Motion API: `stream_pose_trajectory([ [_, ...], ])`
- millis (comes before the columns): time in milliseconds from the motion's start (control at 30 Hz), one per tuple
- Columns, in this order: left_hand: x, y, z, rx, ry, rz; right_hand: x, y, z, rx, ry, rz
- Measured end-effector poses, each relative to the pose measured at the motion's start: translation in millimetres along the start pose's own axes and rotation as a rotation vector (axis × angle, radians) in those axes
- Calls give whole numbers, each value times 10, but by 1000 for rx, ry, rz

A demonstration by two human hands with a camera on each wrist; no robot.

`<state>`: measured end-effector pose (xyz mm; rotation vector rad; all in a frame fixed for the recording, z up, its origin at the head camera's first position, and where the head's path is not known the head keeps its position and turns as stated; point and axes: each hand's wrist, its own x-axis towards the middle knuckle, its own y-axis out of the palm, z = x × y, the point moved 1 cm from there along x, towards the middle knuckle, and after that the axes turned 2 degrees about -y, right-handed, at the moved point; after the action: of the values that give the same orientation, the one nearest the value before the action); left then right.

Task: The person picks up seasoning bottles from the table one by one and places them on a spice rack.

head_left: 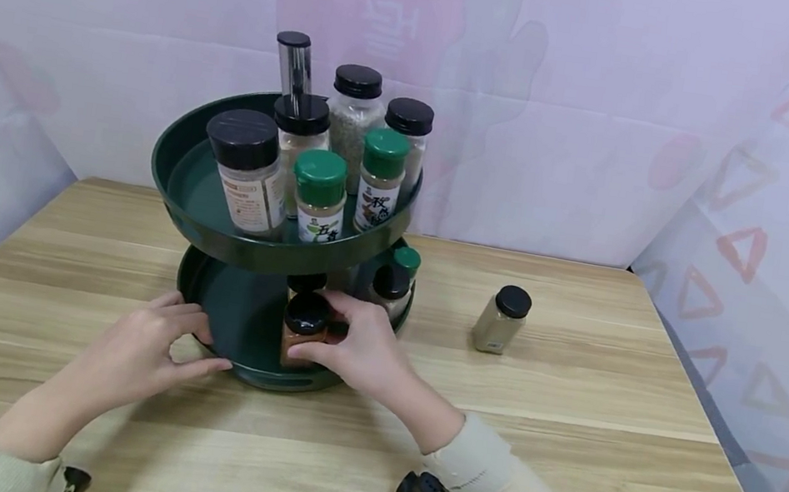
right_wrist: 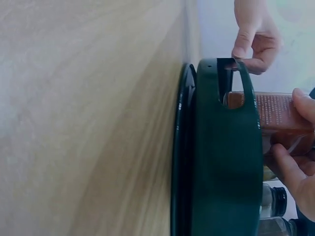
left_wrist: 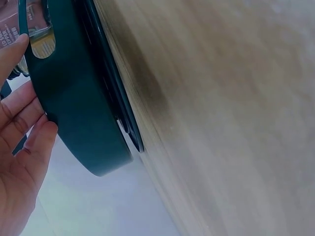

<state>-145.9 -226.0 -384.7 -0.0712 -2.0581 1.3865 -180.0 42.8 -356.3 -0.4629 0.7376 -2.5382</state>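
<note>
A two-tier dark green round rack (head_left: 270,380) stands on the table, its upper tray (head_left: 183,157) above the lower one. My right hand (head_left: 368,347) pinches a square spice jar (head_left: 301,342) with reddish-brown contents and a black lid, upright inside the front wall of the lower tray. Printing shows on that jar (right_wrist: 278,110) in the right wrist view. My left hand (head_left: 149,346) holds the lower tray's rim at the front left, fingertips at the edge near a slot in the wall (left_wrist: 69,93). The jar's base is partly hidden behind that wall.
Several jars fill the upper tray, among them a green-capped jar (head_left: 320,185) and a tall metal-sided container (head_left: 295,64). More jars, including a black-lidded one (head_left: 391,288), stand in the lower tray's right part. A separate black-lidded jar (head_left: 500,324) stands on the wooden table (head_left: 608,394).
</note>
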Motion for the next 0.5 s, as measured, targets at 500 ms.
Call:
stream_pose_trajectory([
  [500, 11, 1, 41, 13, 199, -78, 32, 103, -40, -40, -44, 18],
])
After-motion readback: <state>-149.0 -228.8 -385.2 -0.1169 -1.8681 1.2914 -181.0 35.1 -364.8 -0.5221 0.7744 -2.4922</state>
